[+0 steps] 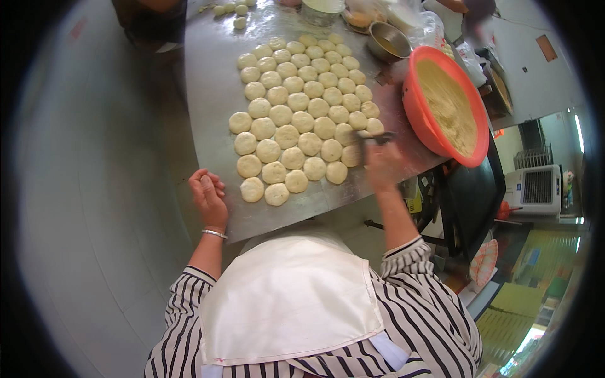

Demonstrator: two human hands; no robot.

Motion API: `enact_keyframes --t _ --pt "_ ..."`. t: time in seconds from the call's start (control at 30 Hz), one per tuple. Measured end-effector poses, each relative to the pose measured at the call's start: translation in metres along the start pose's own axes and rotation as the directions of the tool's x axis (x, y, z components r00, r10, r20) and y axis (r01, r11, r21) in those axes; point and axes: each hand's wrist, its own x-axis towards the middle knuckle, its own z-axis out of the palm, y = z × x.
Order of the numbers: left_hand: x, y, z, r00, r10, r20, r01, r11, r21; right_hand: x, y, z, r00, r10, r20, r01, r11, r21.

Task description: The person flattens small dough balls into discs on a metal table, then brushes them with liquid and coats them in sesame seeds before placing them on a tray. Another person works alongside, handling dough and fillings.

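Many flattened round dough pieces lie close together in rows on a metal table. My right hand grips a dark tool at the right edge of the rows; the tool is blurred, so its kind cannot be told, and it covers part of a dough piece. My left hand is beside the table's left edge, fingers curled and holding nothing visible. A large red plastic basin with yellowish crumbly material is to the right of my right hand.
Behind the dough is a metal bowl with some liquid, near plastic bags and a metal container. Small dough balls sit at the far left. Parts of other people show at the top. A black surface is right of the table.
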Motion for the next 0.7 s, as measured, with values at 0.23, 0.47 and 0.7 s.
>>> enact_keyframes --t 0.23,0.47,0.7 --pt "0.002 -0.004 -0.001 1.0 0.019 0.023 -0.018 0.999 -0.038 -0.063 -0.105 0.032 0.909 -0.159 0.386 0.008 0.931 0.364" --pt "0.001 -0.004 -0.004 1.0 0.0 -0.027 -0.001 1.0 -0.027 0.019 -0.113 0.073 0.881 -0.179 0.438 -0.015 0.914 0.405" --pt "0.0 -0.004 -0.002 0.996 -0.01 -0.087 0.007 0.999 -0.033 0.031 -0.14 0.054 0.81 -0.221 0.544 -0.078 0.877 0.473"
